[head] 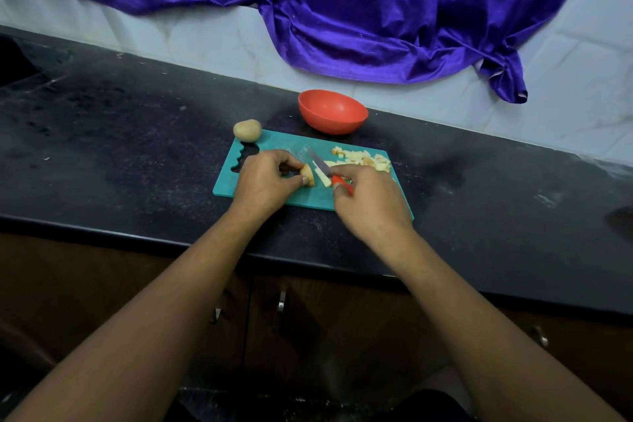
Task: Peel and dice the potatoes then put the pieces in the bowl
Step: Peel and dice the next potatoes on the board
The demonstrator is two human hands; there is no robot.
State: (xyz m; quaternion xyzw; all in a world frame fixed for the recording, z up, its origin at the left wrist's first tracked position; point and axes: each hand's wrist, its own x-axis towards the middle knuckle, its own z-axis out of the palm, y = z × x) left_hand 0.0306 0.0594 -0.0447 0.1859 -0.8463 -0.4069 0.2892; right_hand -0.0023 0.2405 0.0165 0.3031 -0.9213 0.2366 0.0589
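Lying on the dark desk [137, 147], a whole potato [247, 129] is seen at the far left corner of the teal cutting board [284, 147]. On the board, a potato piece [308, 175] is pinched in the curled grip of the left hand [265, 181]. Just beside it, cut strips [322, 177] are met by the blade of a red-handled knife [320, 164], clasped in the grip of the right hand [370, 202]. Diced pieces [363, 158] are heaped at the board's far right edge, and the red bowl [332, 111] is set just behind the board.

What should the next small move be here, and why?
Probably bring the knife in the right hand down through the potato chunk that the left hand holds on the cutting board: it is uncut, with cut strips beside it.
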